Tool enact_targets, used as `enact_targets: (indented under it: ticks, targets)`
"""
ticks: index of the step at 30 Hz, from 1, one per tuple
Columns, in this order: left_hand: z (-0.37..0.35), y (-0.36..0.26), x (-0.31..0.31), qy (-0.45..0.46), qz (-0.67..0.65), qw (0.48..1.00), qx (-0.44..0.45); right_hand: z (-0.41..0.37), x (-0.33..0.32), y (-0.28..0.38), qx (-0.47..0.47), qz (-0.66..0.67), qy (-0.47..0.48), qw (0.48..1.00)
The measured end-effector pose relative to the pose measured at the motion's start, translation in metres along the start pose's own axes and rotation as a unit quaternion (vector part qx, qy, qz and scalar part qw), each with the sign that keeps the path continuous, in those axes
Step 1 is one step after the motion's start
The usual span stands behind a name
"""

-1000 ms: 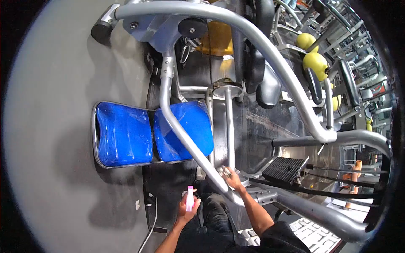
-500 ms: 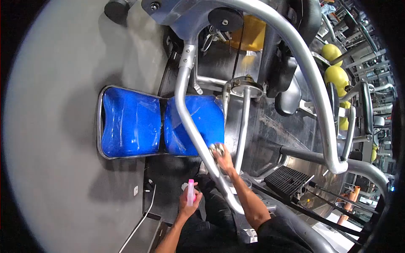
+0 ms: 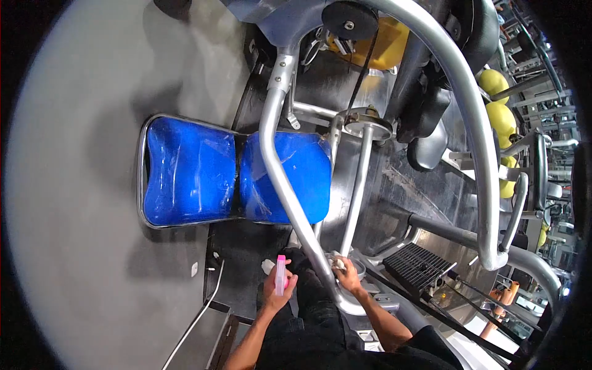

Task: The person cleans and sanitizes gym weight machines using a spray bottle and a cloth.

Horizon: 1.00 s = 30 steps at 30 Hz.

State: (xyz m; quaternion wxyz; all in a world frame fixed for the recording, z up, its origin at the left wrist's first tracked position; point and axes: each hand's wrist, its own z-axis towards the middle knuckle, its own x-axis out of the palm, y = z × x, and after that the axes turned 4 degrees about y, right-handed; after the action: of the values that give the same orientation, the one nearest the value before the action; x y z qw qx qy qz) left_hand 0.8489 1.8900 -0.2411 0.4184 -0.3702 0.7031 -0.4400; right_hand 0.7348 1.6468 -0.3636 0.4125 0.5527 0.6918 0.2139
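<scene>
We count two blue seat pads (image 3: 188, 172), side by side in one chrome frame on the left and wrapped in shiny film. There is one pink spray bottle (image 3: 280, 275) and one whitish cloth (image 3: 337, 263). One curved silver bar (image 3: 283, 179) crosses in front of the right-hand pad, and three yellow pads (image 3: 501, 117) show at the far right among other machines. Our left grip (image 3: 276, 295) is closed around the spray bottle, fingers wrapped on its lower part, so that the bottle stands up out of the fist near us, just left of the bar and apart from it. Our right grip (image 3: 349, 275) is clamped on the cloth and presses it against the near end of the silver bar, beside a thinner chrome post (image 3: 357, 185). A black ribbed footplate (image 3: 419, 266) lies just right of that hand, and dark trousers (image 3: 320, 333) show between our two forearms.
</scene>
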Motion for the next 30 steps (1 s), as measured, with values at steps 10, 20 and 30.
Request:
enact_targets:
  ticks: [10,20,30]
  targets:
    - [-0.004,-0.007,-0.002,-0.041,-0.016,0.999,0.015,0.158,0.025,0.157,-0.178,0.031,-0.071,0.981]
    - [-0.013,0.007,0.003,-0.012,-0.081,0.995,-0.06,0.017,0.001,0.033,-0.139,-0.095,-0.028,0.985]
    - [-0.026,0.009,-0.002,-0.043,-0.046,0.997,0.043,0.143,0.029,0.118,-0.181,0.08,-0.07,0.978]
